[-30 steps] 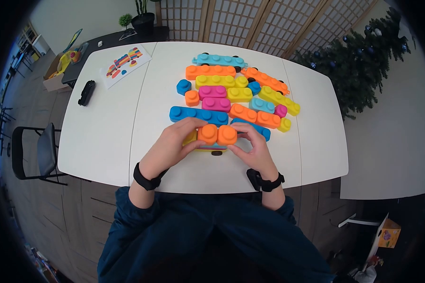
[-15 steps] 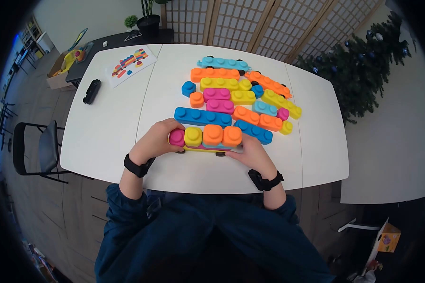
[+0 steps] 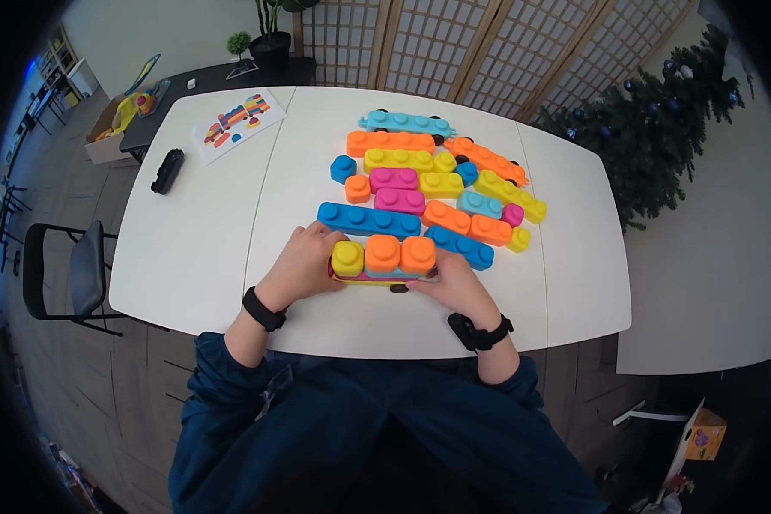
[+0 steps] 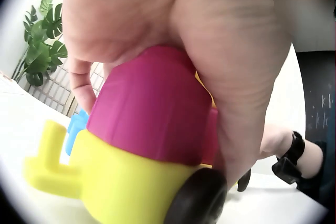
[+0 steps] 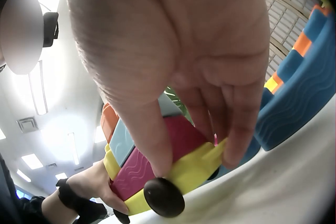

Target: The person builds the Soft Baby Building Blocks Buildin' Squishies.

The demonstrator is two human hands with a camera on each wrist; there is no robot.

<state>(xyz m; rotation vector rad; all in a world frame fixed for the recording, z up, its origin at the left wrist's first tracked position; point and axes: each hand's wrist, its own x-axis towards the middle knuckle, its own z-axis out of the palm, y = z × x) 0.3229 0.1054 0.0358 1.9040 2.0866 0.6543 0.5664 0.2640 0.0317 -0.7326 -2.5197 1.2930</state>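
A toy train car stands on the table close to the person. Its yellow wheeled base (image 4: 126, 182) carries magenta blocks, a light blue block (image 5: 122, 142), a yellow block (image 3: 348, 259) and two orange blocks (image 3: 400, 254) on top. My left hand (image 3: 303, 263) cups the rounded magenta block (image 4: 152, 108) at the left end, palm over its top and thumb down the near side; it hides this block in the head view. My right hand (image 3: 454, 281) grips the car's other end, thumb on the near side above a black wheel (image 5: 164, 196), fingers at the far side.
Beyond the car lie long blue blocks (image 3: 368, 219), magenta, yellow and orange blocks, an orange wheeled base (image 3: 488, 160) and a light blue wheeled base (image 3: 407, 123). A printed picture sheet (image 3: 238, 124) and a black case (image 3: 168, 170) lie at the left.
My right hand has moved from the orange blocks down to the base's right end. My left hand shifted to the left end, then closed over the magenta block, which showed half a second ago.
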